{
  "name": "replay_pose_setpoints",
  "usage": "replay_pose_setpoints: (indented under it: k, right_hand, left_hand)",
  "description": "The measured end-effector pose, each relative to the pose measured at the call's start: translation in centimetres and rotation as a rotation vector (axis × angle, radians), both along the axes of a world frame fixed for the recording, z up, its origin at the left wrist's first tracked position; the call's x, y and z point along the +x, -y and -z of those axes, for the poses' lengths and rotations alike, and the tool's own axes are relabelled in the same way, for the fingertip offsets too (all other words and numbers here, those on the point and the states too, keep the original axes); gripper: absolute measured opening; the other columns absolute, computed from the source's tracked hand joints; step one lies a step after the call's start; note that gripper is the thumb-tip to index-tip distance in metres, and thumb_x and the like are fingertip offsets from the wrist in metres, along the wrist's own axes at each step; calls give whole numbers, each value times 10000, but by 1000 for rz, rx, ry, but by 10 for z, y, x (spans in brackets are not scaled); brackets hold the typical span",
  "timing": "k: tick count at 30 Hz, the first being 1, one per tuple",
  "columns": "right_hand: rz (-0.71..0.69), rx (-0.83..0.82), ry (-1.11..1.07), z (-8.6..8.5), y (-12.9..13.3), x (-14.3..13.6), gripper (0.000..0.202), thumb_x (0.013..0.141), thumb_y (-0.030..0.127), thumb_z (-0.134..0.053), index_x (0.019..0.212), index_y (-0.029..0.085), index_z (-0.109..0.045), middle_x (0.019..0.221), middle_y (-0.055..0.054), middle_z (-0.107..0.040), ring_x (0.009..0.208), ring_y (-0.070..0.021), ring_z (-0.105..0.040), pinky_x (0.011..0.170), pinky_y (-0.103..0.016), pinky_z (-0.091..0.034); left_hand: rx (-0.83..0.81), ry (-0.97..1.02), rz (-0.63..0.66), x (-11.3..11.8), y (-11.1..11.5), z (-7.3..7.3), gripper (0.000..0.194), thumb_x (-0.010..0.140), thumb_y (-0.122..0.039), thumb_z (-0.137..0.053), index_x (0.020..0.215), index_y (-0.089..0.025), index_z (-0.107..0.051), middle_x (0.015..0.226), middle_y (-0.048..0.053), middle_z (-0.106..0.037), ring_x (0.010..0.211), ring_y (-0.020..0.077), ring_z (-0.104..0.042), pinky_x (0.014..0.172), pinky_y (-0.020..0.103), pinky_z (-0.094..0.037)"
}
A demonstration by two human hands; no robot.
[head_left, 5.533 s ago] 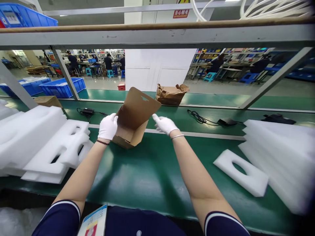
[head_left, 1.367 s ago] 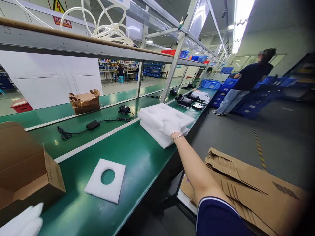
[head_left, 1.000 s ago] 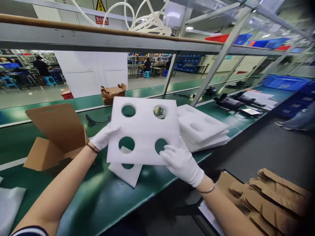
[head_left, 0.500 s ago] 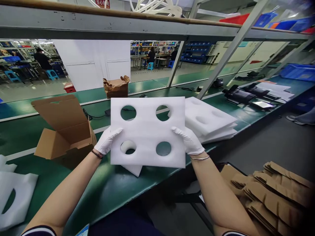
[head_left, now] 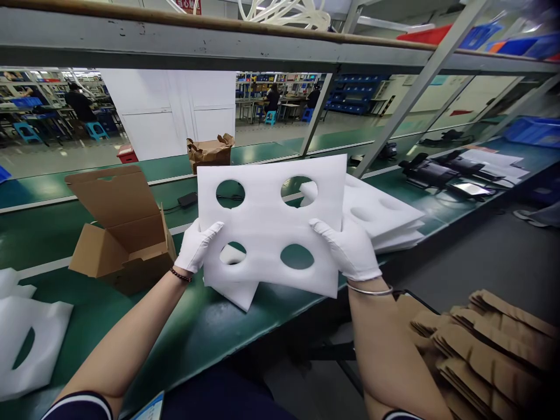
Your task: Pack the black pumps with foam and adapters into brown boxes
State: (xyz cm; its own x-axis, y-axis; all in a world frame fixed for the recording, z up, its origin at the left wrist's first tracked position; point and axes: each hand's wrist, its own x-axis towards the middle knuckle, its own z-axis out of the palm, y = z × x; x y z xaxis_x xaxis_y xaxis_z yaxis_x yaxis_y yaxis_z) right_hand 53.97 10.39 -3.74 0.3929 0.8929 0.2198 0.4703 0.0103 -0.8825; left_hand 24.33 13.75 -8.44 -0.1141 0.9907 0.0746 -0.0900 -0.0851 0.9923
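Note:
A white foam sheet [head_left: 265, 224] with several round holes is held upright above the green bench, its lower edge slightly bowed. My left hand [head_left: 198, 246], in a white glove, grips its left edge with the thumb in front. On the right edge my gloved right hand [head_left: 347, 248] holds it the same way. Behind and below lies another white foam piece [head_left: 236, 293] on the bench. An open cardboard box [head_left: 125, 233] stands to the left of my left hand. Stacked foam sheets [head_left: 385, 213] lie behind my right hand.
More cut foam [head_left: 37, 344] lies at the left front. Folded cardboard [head_left: 494, 344] is piled low at the right. A brown paper bag [head_left: 210, 153] stands behind the sheet. Black devices [head_left: 431, 172] sit farther right, and a slanted metal post [head_left: 415, 96] rises from the bench.
The foam sheet's right side has come nearer and risen slightly, and the sheet now bends. My right hand has moved a little right and closer. The view has shifted slightly.

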Motion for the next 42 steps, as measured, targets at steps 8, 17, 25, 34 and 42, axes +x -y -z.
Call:
replay_pose_setpoints:
  k: [8, 17, 25, 34, 42]
  right_hand:
    - [121, 18, 226, -3, 3, -14, 456, 761, 585, -656, 977, 184, -661, 1011, -122, -723, 1003, -316, -652, 900, -432, -493]
    - [202, -11, 442, 1, 5, -52, 469, 736, 586, -693, 953, 177, -625, 856, -137, -702, 867, -366, -673, 757, -448, -533]
    - [-144, 296, 521, 31, 20, -119, 687, 912, 629, -472, 1373, 122, -516, 1353, -209, -577, 1216, -373, -572, 949, -494, -525]
    - [-410, 244, -119, 30, -16, -63, 749, 763, 616, -708, 1376, 231, -516, 1389, -128, -562, 1283, -320, -536, 1053, -495, -474]
    - [-509, 17, -752, 31, -44, -41, 392, 613, 381, -759, 926, 199, -610, 946, -48, -716, 1021, -294, -686, 967, -462, -545]
  left_hand:
    - [19, -37, -130, 2, 1, 6, 501, 717, -469, -796, 1093, -169, -657, 1151, 103, -712, 1069, 276, -662, 928, 402, -533]
    - [46, -54, -178, 26, 10, 3, 461, 714, -412, -807, 1076, -167, -662, 1132, 105, -724, 1042, 268, -678, 927, 393, -543]
    - [261, 239, 157, 58, 22, 6, 678, 778, -610, -705, 1291, -195, -549, 1343, 128, -612, 1257, 288, -570, 1090, 402, -445]
    - [22, 388, 459, 18, 20, 10, 688, 731, -312, -787, 1340, -184, -494, 1356, 137, -594, 1246, 344, -566, 1036, 472, -483]
    - [-152, 292, 609, 26, 33, 6, 766, 709, -312, -806, 1396, -223, -479, 1353, 143, -592, 1203, 360, -592, 952, 473, -530]
